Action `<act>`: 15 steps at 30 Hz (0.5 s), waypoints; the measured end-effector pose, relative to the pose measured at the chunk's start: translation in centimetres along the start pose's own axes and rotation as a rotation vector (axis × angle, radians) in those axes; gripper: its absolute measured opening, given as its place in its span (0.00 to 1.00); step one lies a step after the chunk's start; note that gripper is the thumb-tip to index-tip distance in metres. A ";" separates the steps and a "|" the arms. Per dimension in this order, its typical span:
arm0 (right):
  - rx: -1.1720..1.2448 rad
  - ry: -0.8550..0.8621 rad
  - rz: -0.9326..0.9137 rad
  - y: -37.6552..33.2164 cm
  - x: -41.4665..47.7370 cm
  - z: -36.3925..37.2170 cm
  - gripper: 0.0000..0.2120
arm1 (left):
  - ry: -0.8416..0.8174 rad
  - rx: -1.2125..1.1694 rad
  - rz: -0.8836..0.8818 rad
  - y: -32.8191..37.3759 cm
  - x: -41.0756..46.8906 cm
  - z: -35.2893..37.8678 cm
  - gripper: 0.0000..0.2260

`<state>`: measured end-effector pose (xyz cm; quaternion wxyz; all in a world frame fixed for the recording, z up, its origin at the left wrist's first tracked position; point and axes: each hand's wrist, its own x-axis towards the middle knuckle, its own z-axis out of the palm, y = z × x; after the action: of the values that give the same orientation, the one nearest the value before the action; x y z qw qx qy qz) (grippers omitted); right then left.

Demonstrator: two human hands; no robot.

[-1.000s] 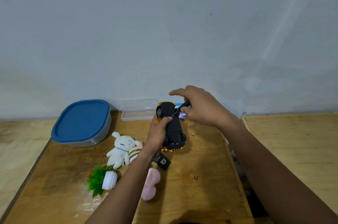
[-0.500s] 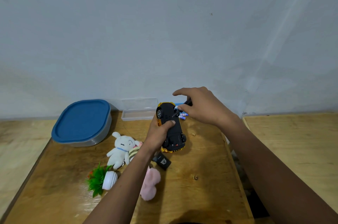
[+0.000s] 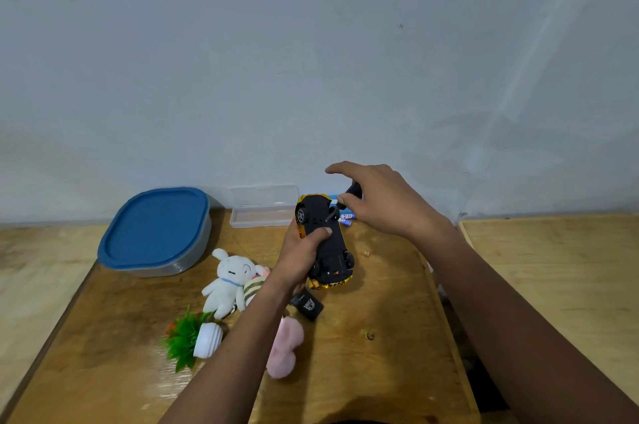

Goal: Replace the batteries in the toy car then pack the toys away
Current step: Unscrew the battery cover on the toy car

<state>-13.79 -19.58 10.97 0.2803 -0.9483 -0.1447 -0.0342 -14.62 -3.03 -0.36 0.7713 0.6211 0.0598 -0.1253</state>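
Toy car is the centre of our work, but we go from the left side of the wooden table. At the far left stands a grey container with a blue lid, closed. To its right, near the wall, a clear plastic case lies flat. In front of these we see a white plush rabbit touching a striped plush, and below them a small green plant in a white pot lying on its side. A pink plush lies beside our left forearm, and a small black cover is just under the car's lower end.

Our left hand is closed around the toy car and holds it above the table with the black underside turned up; the thumb presses on the underside. The yellow body shows at both ends.

Our right hand grips a screwdriver with a dark handle, the forefinger stretched out and the other fingers curled. Its tip seems to touch the underside of the car, though the view is too small for us to be sure. Just beside the car, under this hand, lie batteries with blue and white print.
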 end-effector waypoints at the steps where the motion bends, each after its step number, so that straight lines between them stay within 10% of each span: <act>1: 0.004 -0.003 -0.009 0.1 0.0 0.0 0.22 | 0.002 -0.003 -0.003 0.1 0.0 0.0 0.13; 15: -0.122 0.024 0.050 0.6 0.4 0.3 0.15 | -0.006 0.017 -0.003 0.0 0.1 0.2 0.15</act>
<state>-13.25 -19.79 10.43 0.2245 -0.9665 -0.1151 -0.0471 -14.55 -3.20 -0.39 0.7660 0.6272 0.0572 -0.1287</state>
